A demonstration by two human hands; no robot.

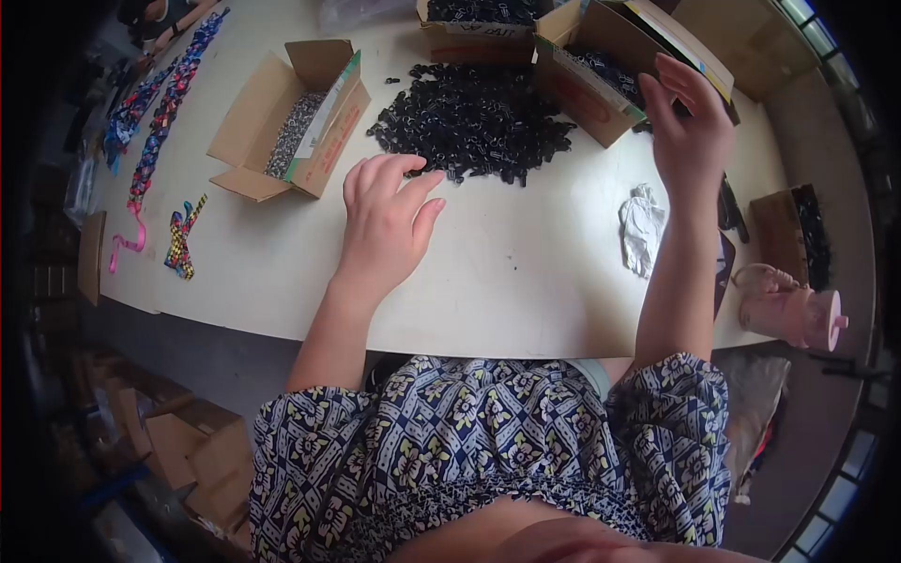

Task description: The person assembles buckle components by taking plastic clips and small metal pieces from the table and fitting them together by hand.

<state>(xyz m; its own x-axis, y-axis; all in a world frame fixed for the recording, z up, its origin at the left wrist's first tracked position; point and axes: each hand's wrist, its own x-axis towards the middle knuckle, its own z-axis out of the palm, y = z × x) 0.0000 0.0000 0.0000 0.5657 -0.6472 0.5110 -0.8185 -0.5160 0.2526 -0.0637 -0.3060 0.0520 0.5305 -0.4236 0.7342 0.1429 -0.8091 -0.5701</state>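
A broad pile of small black clip-like pieces is spread on the pale table. At its near left edge is my left hand, fingers bent and apart, with nothing visible in it. My right hand is raised at the right, beside an open cardboard box with more dark pieces inside. Its thumb and fingers are apart, and I see nothing held. Left of the pile, another open cardboard box contains many small silvery metal pieces.
Patterned straps and a short yellow-patterned strap lie at left. A crumpled white piece is near my right forearm. A pink cup stands at the right edge. Another person's arm shows at far left.
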